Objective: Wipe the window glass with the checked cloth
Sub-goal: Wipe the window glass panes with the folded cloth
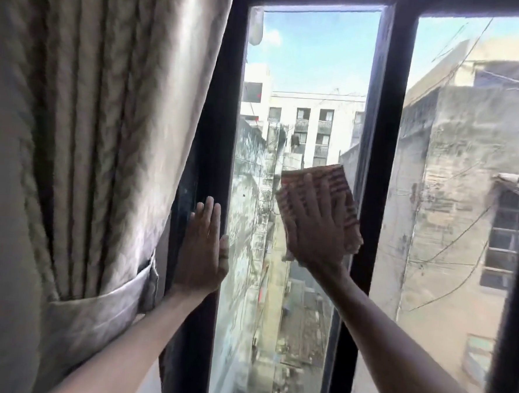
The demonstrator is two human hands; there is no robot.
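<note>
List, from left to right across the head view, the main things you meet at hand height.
Beige pleated curtain → left hand flat on black window frame → red checked cloth under right hand → black centre bar.

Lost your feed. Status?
Right hand flat, pressing cloth on middle pane. Left hand open on frame. Curtain tied back, clear.

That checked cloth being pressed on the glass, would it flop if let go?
Probably floppy: the checked cloth bunches and droops below the right hand. It looks thin and light, so it would likely slip down the window glass once released.
</note>
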